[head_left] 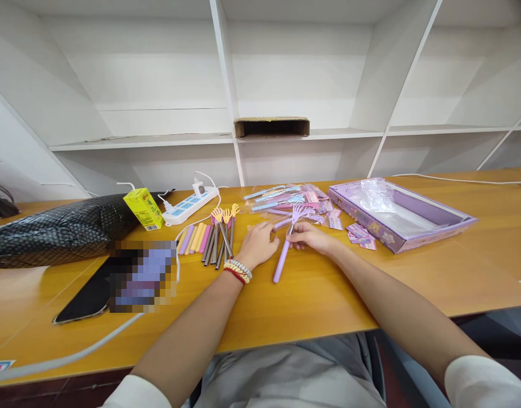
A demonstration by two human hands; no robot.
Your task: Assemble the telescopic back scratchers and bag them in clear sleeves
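Observation:
My right hand (pixel 308 237) is closed around a purple back scratcher (pixel 281 262), gripping it near the top of its handle. The scratcher's clawed head (pixel 300 212) points away from me, and its handle slants down toward the table's front. Just beside it, my left hand (pixel 259 245) has its fingers curled at the edge of a pile of bagged back scratchers (pixel 281 198); what they pinch, if anything, is hidden. Left of that hand lie metal rods with yellow and pink claw heads (pixel 217 245) and a row of coloured handles (pixel 196 238).
An open purple box (pixel 402 218) holds clear plastic, with small printed cards (pixel 361 236) beside it. At left are a power strip (pixel 191 205), a yellow drink carton (pixel 144 208), a black wrapped bundle (pixel 65 229) and a dark phone (pixel 88 288). A white cable (pixel 94 340) crosses the front left.

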